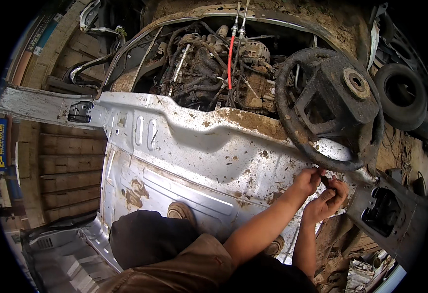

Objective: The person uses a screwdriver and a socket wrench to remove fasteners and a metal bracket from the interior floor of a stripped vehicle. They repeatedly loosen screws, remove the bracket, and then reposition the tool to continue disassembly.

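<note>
My left hand (pixel 307 181) is closed, its fingertips pinched together just beneath the lower rim of a black, dirt-caked steering wheel (pixel 281 105). Close beside it, slightly lower, my right hand (pixel 327 201) has its fingers curled. Between the two hands a small dark bit shows, too little of it to name. What either hand grips is hidden by the fingers. Under them lies the silver, mud-spotted metal floor panel (pixel 199 168) of a stripped vehicle body. The wheel's hub faces up and stands over the panel's right side.
Beyond the panel sits a dirty engine (pixel 194 68) with hoses and a red-sleeved cable (pixel 230 63). At far right lie old tyres (pixel 400 91). Body sills with openings flank both sides (pixel 385 212). Wooden planks (pixel 72 171) are at left. My shoe (pixel 180 212) rests on the panel.
</note>
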The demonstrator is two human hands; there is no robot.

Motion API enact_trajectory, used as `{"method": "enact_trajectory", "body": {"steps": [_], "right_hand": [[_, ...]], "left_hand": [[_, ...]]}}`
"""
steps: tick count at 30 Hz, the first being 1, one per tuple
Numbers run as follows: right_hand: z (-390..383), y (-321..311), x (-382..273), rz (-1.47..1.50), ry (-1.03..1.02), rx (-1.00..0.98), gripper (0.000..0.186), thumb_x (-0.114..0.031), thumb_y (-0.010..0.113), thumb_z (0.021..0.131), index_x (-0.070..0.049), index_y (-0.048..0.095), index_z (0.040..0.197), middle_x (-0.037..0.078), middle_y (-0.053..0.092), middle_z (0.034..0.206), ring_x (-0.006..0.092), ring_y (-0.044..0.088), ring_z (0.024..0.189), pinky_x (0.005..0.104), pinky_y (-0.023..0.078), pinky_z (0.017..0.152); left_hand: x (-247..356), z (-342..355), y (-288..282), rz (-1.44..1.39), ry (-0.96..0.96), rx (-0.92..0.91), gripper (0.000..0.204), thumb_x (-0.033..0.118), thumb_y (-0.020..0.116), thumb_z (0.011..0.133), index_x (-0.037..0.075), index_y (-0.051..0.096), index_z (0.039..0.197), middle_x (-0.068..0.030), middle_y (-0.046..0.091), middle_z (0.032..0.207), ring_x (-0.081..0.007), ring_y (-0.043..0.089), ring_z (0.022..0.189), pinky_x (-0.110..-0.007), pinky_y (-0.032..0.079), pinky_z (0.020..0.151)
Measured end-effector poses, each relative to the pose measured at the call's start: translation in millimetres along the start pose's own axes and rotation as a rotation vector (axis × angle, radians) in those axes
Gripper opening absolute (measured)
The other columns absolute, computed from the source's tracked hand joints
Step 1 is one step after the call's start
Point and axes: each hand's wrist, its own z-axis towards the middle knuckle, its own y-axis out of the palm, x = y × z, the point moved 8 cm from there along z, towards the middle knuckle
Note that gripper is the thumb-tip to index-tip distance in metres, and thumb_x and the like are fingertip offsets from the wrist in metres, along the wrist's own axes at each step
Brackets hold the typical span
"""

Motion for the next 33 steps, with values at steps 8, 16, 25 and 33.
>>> {"method": "enact_trajectory", "body": {"steps": [8,16,25,33], "right_hand": [[42,12,47,0.631,0.212,-0.496,0.053,-0.048,0.047,0.099,-0.004,0.045,0.069,0.003,0.037,0.056,0.0143,0.035,0.051,0.0281,0.029,0.051],[17,29,0,0.180,0.120,-0.511,0.028,-0.027,0.054,0.097,0.000,0.052,0.090,0.009,0.051,0.091,0.0162,0.051,0.086,0.0303,0.042,0.076],[13,23,29,0.453,0.169,-0.158,0.037,-0.030,0.049,0.100,-0.004,0.049,0.073,0.006,0.048,0.067,0.0146,0.045,0.059,0.0289,0.036,0.054],[19,29,1,0.342,0.110,-0.535,0.034,-0.027,0.052,0.098,-0.003,0.046,0.074,0.007,0.048,0.072,0.0157,0.048,0.067,0.0303,0.039,0.062]], "left_hand": [[-54,-2,-10,-0.880,-0.698,0.428,0.023,0.011,0.048,0.093,-0.002,0.062,0.106,-0.0152,0.067,0.106,-0.0270,0.063,0.105,-0.037,0.050,0.097],[-19,-4,-15,-0.701,-0.426,0.060,0.027,0.008,0.047,0.095,-0.005,0.058,0.116,-0.0154,0.064,0.116,-0.0247,0.060,0.112,-0.038,0.046,0.102],[-4,-5,-2,-0.562,-0.633,0.256,0.028,0.003,0.039,0.094,-0.005,0.057,0.113,-0.0160,0.061,0.115,-0.0243,0.058,0.113,-0.035,0.046,0.102],[-4,-6,2,-0.805,-0.496,0.054,0.036,0.012,0.045,0.095,-0.010,0.051,0.122,-0.0192,0.058,0.124,-0.0276,0.058,0.115,-0.039,0.045,0.105]]}}
